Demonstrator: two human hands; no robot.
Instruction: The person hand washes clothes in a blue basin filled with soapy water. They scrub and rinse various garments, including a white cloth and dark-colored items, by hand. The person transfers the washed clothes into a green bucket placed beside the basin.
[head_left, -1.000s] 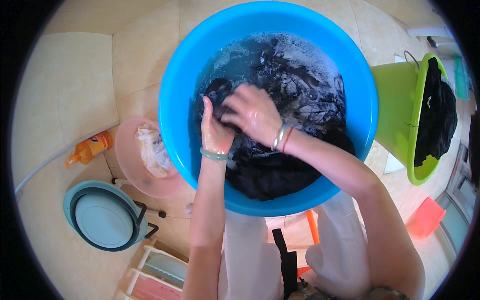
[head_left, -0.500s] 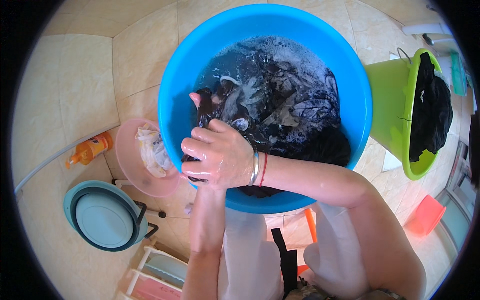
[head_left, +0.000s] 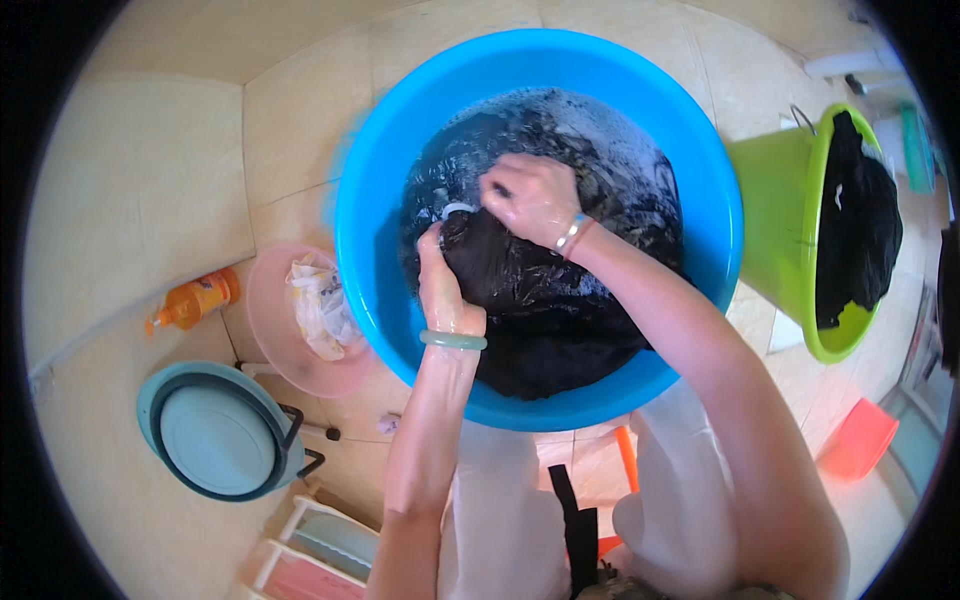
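Observation:
A large blue basin (head_left: 370, 130) holds sudsy dark water and black cloth. Toward its left side, my left hand (head_left: 445, 285) grips a wet black garment (head_left: 500, 265), with the thumb up along its edge and the fingers hidden behind the fabric. My right hand (head_left: 533, 197), slightly blurred, is closed in a fist on the garment's upper part, just above the water. A small white band (head_left: 458, 209) shows at the cloth's edge between my hands. More black cloth (head_left: 560, 355) lies at the near side of the basin, partly under water.
To the right, a tilted green bucket (head_left: 775, 220) has black clothing (head_left: 858, 225) in it. On the left are a pink basin (head_left: 275, 345) with white cloth (head_left: 322, 310), an orange bottle (head_left: 195, 297), teal basins (head_left: 215, 440) and a white rack (head_left: 290, 530). A red container (head_left: 860, 438) stands at lower right.
My hands, stacked at the basin's left rim before, have come apart. The right moved up and right over the water; the left now shows, and the black garment is spread between them.

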